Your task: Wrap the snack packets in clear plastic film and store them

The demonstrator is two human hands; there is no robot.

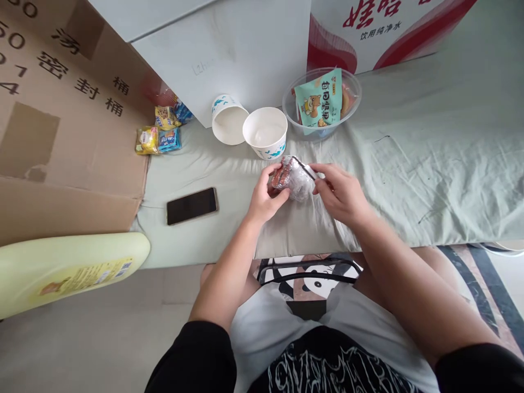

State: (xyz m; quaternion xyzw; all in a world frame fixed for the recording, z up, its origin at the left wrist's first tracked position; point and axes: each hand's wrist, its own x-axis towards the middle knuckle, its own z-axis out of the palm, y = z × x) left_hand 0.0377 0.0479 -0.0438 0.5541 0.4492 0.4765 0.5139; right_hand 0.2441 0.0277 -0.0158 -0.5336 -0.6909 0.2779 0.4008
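Both my hands meet over the pale green cloth (409,164), holding a small snack in a clear crinkly wrapper (292,177) with something reddish-brown inside. My left hand (264,199) is closed round the wrapper's left end. My right hand (339,191) pinches its right edge between thumb and fingers. Just beyond the wrapper stand two white paper cups: one upright (266,132), one tipped on its side (227,120).
A clear plastic bowl (354,90) holds a teal snack packet (319,101). A black phone (191,206) lies at the left. Small colourful packets (159,134) sit by a big cardboard box (61,109). A yellow bottle (61,270) lies at the near left.
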